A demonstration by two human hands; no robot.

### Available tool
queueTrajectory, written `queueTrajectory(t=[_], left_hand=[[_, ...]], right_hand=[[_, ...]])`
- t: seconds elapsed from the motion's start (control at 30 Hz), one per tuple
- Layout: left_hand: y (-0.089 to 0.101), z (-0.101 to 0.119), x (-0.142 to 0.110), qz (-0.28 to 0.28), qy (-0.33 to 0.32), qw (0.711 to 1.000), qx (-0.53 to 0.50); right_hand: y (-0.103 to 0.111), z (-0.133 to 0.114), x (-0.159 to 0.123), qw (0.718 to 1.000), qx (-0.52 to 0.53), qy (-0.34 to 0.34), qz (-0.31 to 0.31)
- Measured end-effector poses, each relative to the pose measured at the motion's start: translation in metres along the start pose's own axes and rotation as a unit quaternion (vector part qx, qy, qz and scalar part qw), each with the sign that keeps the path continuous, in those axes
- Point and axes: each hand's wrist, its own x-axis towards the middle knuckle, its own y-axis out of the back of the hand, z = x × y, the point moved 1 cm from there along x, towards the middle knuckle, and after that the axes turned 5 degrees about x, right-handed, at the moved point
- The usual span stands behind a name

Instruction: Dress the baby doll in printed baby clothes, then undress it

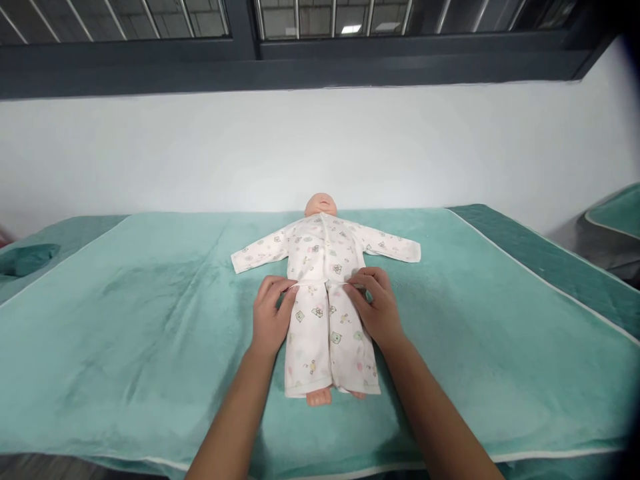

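Note:
A baby doll [320, 202] lies on its back, its head toward the wall and its feet toward me. It wears a white printed shirt [320, 250] with the sleeves spread to both sides, and matching printed pants [309, 347] on its legs. At the doll's waist, my left hand [273, 310] pinches the left side of the pants' waistband. Opposite it, my right hand [375, 303] pinches the waistband's right side, where the shirt hem meets the pants. Bare toes show below the pant cuffs.
A green padded bed cover [150, 333] with white piping lies beneath the doll. Behind it stands a white wall [200, 153] under a dark barred window frame [300, 70]. Folded green fabric [617, 210] sits at the far right, and an oval hole [27, 260] shows at the left.

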Motion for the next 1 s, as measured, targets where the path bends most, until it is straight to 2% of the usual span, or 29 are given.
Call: queueTrajectory(t=[0.1, 0.2, 0.3, 0.37, 0.47, 0.53, 0.6, 0.67, 0.73, 0.83, 0.93, 1.0], left_hand=[[0.002, 0.003, -0.002, 0.008, -0.004, 1.000, 0.002], [0.003, 0.003, -0.002, -0.001, -0.007, 1.000, 0.002], [0.002, 0.003, -0.002, -0.015, 0.010, 1.000, -0.006], [0.001, 0.003, -0.001, -0.028, 0.034, 0.999, -0.023], [0.001, 0.002, 0.000, -0.038, 0.085, 0.995, -0.044], [0.001, 0.001, 0.000, -0.024, 0.113, 0.992, -0.054], [0.001, -0.002, 0.001, 0.009, 0.135, 0.989, -0.062], [-0.001, -0.005, 0.002, 0.028, 0.163, 0.984, -0.064], [-0.003, -0.008, 0.003, 0.008, 0.194, 0.979, -0.058], [-0.005, -0.010, 0.004, -0.033, 0.214, 0.975, -0.044], [-0.005, -0.011, 0.003, -0.037, 0.215, 0.975, -0.045], [-0.005, -0.015, 0.002, -0.037, 0.216, 0.975, -0.043]], right_hand=[[0.001, -0.001, 0.000, 0.999, -0.003, 0.036, 0.008], [0.002, -0.004, 0.000, 0.999, 0.007, 0.042, 0.008], [0.003, -0.006, 0.001, 0.999, 0.026, 0.017, -0.010], [0.004, -0.006, 0.001, 0.997, 0.066, -0.035, -0.002], [0.005, -0.001, -0.001, 0.979, 0.131, -0.148, 0.044], [0.006, 0.005, -0.003, 0.969, 0.121, -0.198, 0.088], [0.006, 0.013, 0.000, 0.968, 0.066, -0.202, 0.134], [0.006, 0.024, 0.008, 0.974, 0.007, -0.162, 0.157], [0.006, 0.036, 0.021, 0.986, -0.035, -0.098, 0.128], [0.004, 0.052, 0.036, 0.995, -0.085, -0.034, 0.026], [0.002, 0.064, 0.039, 0.988, -0.121, -0.071, -0.062], [0.003, 0.070, 0.037, 0.981, -0.142, -0.105, -0.084]])
